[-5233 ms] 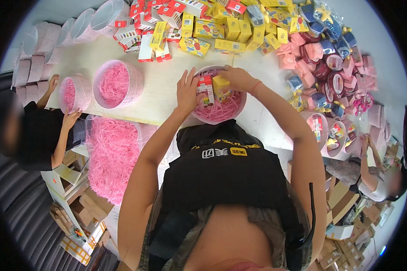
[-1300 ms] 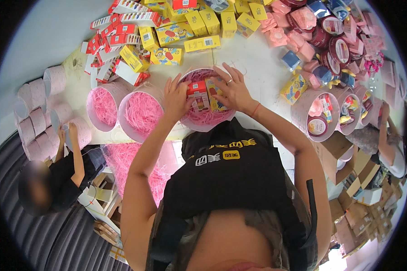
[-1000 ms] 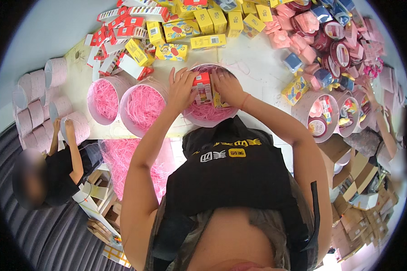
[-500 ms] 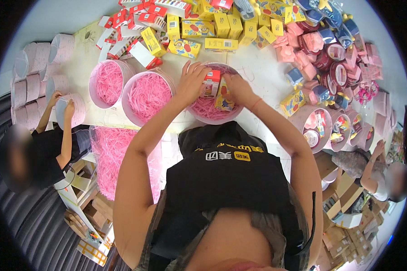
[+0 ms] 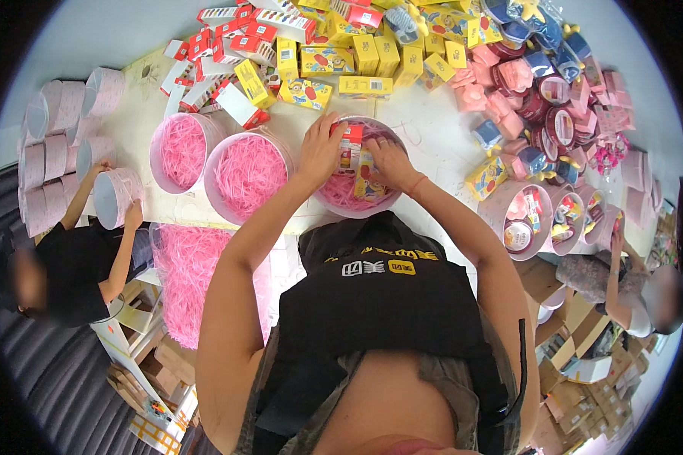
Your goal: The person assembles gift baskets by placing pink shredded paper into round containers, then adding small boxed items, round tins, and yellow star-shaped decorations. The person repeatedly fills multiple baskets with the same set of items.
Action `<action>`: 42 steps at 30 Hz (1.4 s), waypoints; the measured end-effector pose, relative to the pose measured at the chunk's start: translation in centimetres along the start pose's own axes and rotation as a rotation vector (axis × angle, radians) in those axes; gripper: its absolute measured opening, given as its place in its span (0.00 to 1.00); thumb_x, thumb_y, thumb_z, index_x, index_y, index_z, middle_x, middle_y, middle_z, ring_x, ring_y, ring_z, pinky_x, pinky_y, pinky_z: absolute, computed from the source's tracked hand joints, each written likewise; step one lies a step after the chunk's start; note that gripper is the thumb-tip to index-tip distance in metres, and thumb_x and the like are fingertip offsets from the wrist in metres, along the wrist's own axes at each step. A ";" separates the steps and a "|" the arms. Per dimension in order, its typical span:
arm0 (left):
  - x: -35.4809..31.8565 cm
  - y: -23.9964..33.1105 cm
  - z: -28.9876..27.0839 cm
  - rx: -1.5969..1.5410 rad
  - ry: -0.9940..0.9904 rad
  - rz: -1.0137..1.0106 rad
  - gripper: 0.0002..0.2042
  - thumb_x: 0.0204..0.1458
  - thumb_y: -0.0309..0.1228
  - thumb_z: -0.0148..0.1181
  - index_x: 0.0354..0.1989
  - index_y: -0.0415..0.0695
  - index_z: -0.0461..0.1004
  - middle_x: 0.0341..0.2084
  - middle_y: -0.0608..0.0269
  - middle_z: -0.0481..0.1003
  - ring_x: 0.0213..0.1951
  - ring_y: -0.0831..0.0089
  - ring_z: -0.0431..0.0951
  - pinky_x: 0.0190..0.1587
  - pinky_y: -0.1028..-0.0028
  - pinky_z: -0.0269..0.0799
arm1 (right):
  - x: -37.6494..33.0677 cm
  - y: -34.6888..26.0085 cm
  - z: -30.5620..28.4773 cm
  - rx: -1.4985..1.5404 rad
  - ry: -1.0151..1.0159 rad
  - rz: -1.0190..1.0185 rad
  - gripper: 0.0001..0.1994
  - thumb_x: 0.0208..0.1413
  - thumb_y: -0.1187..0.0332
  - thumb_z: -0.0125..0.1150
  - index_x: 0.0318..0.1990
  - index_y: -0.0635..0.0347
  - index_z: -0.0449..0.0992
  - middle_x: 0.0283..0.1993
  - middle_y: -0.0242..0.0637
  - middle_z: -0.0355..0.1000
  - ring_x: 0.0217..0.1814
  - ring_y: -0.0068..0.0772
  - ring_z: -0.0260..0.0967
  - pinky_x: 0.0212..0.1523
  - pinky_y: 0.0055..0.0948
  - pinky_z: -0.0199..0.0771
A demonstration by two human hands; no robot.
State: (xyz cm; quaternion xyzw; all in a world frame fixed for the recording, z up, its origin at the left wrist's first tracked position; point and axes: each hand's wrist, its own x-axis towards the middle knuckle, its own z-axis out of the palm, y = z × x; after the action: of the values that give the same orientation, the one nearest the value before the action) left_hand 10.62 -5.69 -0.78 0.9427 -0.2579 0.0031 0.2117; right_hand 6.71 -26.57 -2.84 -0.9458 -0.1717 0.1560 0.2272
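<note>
A pale pink round bucket full of pink shredded paper stands in front of me. Inside it, a red-and-white box and a yellow printed box sit side by side on the shreds. My left hand lies over the bucket's left rim, its fingers closed against the red-and-white box. My right hand reaches in over the right rim, fingers curled at the yellow box's upper end. A ring shows on it; some fingertips are hidden.
Two more buckets of pink shreds stand to the left. Red-and-white boxes, yellow boxes and pink items heap at the back. Filled buckets line the right. A person handles a bucket at left; another person is at right.
My right hand has turned, its back now showing more over the shreds. My left fingers have drawn closer together. The person at left has lowered one hand along a bucket.
</note>
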 end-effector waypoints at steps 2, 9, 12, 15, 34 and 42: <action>-0.4 -0.3 0.4 -0.103 -0.077 -0.087 0.30 0.44 0.26 0.66 0.60 0.46 0.69 0.61 0.56 0.62 0.61 0.54 0.65 0.61 0.58 0.66 | -0.5 -0.4 -1.7 -0.044 0.127 -0.129 0.34 0.38 0.64 0.77 0.54 0.55 0.65 0.49 0.48 0.68 0.51 0.52 0.68 0.52 0.43 0.69; 0.0 -0.8 0.1 -0.169 -0.086 -0.091 0.31 0.44 0.26 0.68 0.61 0.49 0.69 0.61 0.57 0.64 0.58 0.54 0.69 0.58 0.60 0.68 | -0.2 0.2 -3.5 -0.041 0.252 -0.159 0.28 0.42 0.65 0.73 0.52 0.54 0.68 0.51 0.42 0.69 0.56 0.47 0.66 0.58 0.45 0.63; -0.1 -1.4 0.7 -0.210 -0.061 -0.063 0.31 0.43 0.27 0.69 0.60 0.51 0.69 0.59 0.57 0.66 0.57 0.55 0.70 0.57 0.61 0.69 | 0.0 1.2 -2.9 -0.069 0.263 -0.211 0.29 0.41 0.64 0.73 0.53 0.53 0.69 0.55 0.39 0.70 0.61 0.42 0.65 0.65 0.48 0.56; -0.5 -1.5 0.6 -0.306 -0.103 -0.129 0.30 0.46 0.29 0.69 0.61 0.53 0.69 0.59 0.57 0.66 0.58 0.55 0.69 0.58 0.63 0.69 | -0.2 1.9 -2.9 -0.156 0.279 -0.259 0.32 0.41 0.62 0.73 0.57 0.52 0.68 0.60 0.34 0.69 0.67 0.38 0.61 0.73 0.55 0.43; 2.3 5.5 1.1 -0.073 0.073 0.151 0.36 0.45 0.46 0.69 0.62 0.42 0.66 0.64 0.48 0.61 0.67 0.45 0.56 0.67 0.50 0.49 | -9.3 26.5 -4.4 0.042 0.548 0.698 0.36 0.46 0.60 0.70 0.64 0.51 0.64 0.60 0.46 0.67 0.58 0.48 0.65 0.59 0.42 0.67; 2.4 12.5 -3.3 -0.749 0.030 0.088 0.36 0.38 0.38 0.76 0.58 0.41 0.69 0.62 0.47 0.62 0.64 0.51 0.61 0.63 0.60 0.60 | -9.5 6.4 -7.0 1.848 0.230 0.476 0.23 0.62 0.51 0.52 0.54 0.59 0.73 0.50 0.35 0.74 0.49 0.25 0.71 0.51 0.28 0.72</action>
State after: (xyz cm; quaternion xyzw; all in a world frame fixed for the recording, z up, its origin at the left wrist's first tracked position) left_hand 6.93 -15.26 7.49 0.7877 -0.2786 -0.0686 0.5451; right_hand 2.50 -38.28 2.12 -0.4128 0.2390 0.1781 0.8607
